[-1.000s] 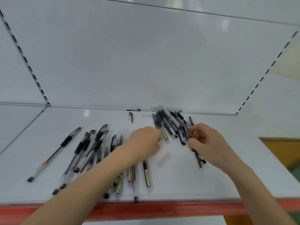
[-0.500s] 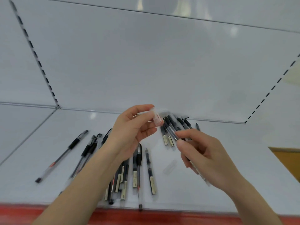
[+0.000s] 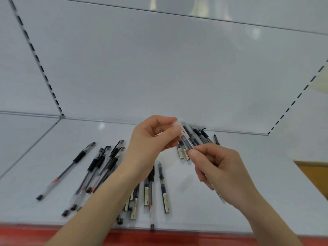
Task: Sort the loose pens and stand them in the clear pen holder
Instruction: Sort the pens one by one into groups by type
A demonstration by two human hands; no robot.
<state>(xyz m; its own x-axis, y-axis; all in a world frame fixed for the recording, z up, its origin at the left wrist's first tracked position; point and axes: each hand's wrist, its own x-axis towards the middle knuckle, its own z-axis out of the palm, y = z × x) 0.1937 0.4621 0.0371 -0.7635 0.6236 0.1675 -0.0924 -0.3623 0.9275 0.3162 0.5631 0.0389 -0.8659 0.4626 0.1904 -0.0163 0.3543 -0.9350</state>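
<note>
I log one white shelf (image 3: 248, 192), with loose pens (image 3: 99, 167) lying on it below and beyond my fingers. Right hand (image 3: 221, 171): fingers curled round the barrel of one pen (image 3: 186, 140), held above the shelf. Left hand (image 3: 149, 144): thumb and forefinger pinch the clear cap (image 3: 178, 124) at its far end.

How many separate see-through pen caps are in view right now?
2. One clear cap is pinched at the upper end of the raised pen. A second cap lies alone on the white shelf, right of the middle pen cluster. More may be hidden under piled pens.
</note>
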